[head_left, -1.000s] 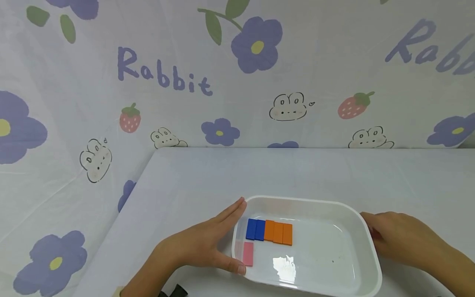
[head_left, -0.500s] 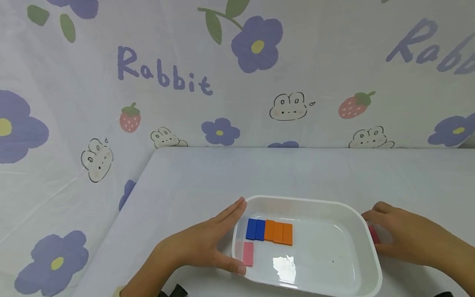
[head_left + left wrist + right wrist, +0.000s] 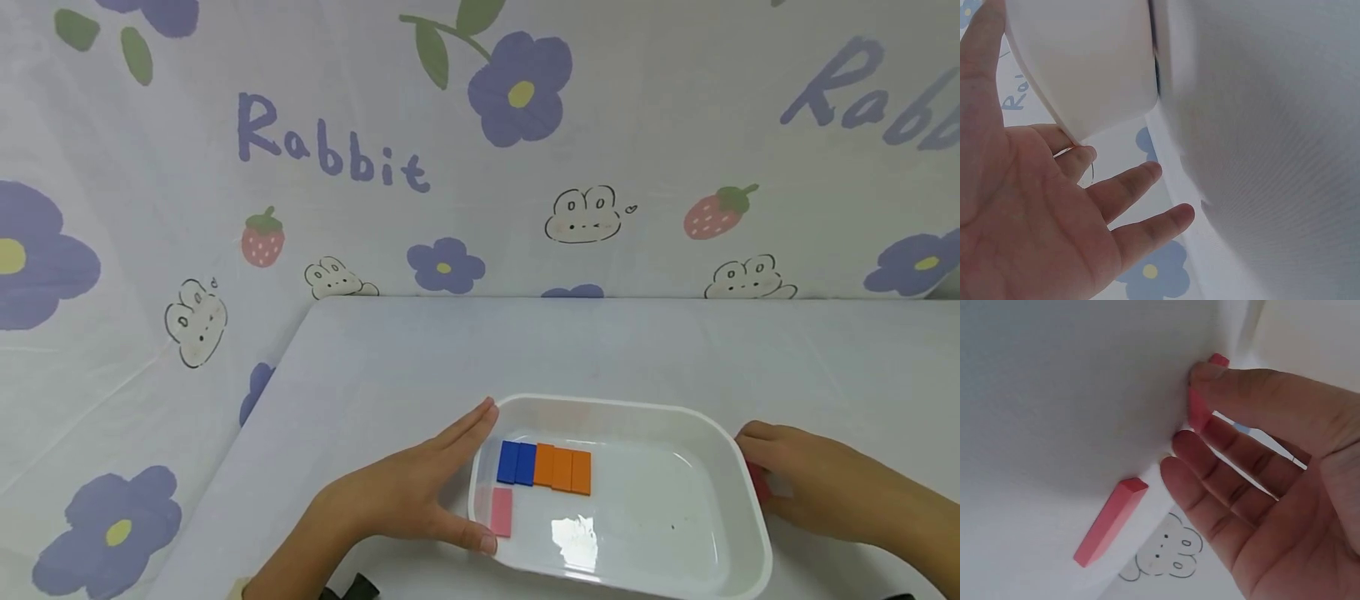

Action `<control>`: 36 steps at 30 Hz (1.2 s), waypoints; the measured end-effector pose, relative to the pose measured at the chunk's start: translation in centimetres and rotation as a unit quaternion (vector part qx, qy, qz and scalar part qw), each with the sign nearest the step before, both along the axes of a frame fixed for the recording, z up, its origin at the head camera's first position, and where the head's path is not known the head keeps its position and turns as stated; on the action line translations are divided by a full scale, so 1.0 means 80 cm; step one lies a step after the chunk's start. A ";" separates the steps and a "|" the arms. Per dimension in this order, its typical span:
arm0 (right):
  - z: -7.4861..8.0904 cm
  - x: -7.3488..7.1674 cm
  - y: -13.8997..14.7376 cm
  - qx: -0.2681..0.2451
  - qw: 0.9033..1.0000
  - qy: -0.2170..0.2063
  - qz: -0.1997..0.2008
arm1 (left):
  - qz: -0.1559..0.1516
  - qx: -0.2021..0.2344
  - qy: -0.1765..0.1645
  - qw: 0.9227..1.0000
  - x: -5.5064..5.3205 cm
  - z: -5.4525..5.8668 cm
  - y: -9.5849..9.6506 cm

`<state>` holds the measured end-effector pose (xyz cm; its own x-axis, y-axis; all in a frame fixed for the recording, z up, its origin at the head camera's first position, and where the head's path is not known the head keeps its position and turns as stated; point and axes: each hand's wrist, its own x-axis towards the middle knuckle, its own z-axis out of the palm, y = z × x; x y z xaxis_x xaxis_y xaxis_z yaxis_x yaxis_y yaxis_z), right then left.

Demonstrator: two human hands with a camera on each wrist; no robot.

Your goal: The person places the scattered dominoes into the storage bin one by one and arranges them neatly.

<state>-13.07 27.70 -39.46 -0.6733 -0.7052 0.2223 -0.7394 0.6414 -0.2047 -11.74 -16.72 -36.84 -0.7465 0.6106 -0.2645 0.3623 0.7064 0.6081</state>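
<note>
The white tray (image 3: 637,550) holds two blue tiles (image 3: 517,463), several orange tiles (image 3: 562,470) in the same row, and one pink tile (image 3: 502,512) below them at the left wall. My left hand (image 3: 408,492) rests against the tray's left end, fingers straight and spread, thumb at the near corner of the rim. Just outside the tray's right end, my right hand (image 3: 817,475) pinches a red block (image 3: 1197,409) between thumb and fingers. In the right wrist view a second red block (image 3: 1107,525) lies on the table beside that hand.
The tray stands on a white-covered table (image 3: 600,342) near its front. Behind it hangs a cloth backdrop (image 3: 660,108) with rabbits, flowers and strawberries. Dark object (image 3: 362,587) shows at the bottom edge, near the left forearm.
My right hand has shifted slightly beside the tray's right end, and the red block, hidden at first, now shows between its thumb and fingers. The left hand, tray and tiles have not moved.
</note>
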 end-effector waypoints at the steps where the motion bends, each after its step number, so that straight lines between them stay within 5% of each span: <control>1: 0.000 0.000 0.000 0.004 1.000 -0.002 -0.006 | 0.000 0.001 -0.001 1.000 0.000 0.000 0.000; 22: 0.019 0.004 0.001 0.010 0.998 -0.029 -0.059 | 0.003 -0.001 0.002 1.000 0.000 -0.001 0.000; 36: 0.032 0.006 0.014 0.007 0.998 0.002 -0.062 | 0.001 -0.002 0.000 1.000 0.000 -0.001 0.001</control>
<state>-12.58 28.86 -36.90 -0.7548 -0.6194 0.2160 -0.6548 0.7311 -0.1916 -11.75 -16.65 -36.90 -0.7483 0.6075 -0.2666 0.3603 0.7096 0.6055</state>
